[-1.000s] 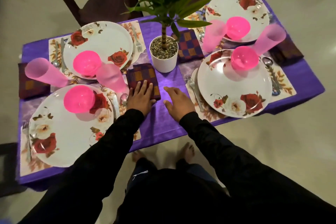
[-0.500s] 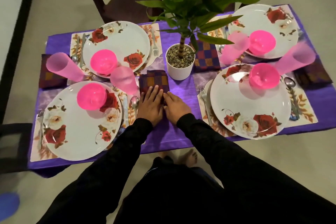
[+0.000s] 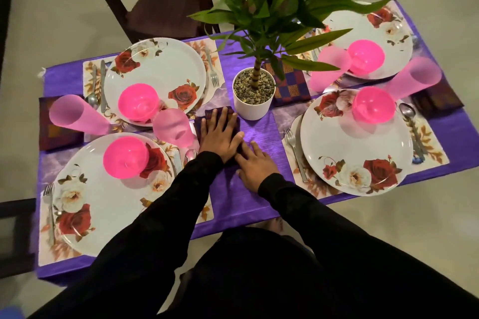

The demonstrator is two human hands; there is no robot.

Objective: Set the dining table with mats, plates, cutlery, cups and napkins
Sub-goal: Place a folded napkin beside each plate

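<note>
The left hand lay flat, fingers straight, on a soft dark checked napkin just in front of the round white pot full of little stones. The right hand lay flat on the shiny purple cloth, fingertips touching the left hand, holding nothing. Four round white plates with red roses sat on four flowery mats. There were four bright pink bowls, four tall pale pink cups and four napkins.

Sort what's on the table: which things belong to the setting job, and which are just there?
Job: mats, plates, cutlery, cups, bowls, napkins; left hand flat on one napkin, right hand beside it.
Just there: potted plant, tablecloth, chair.
</note>
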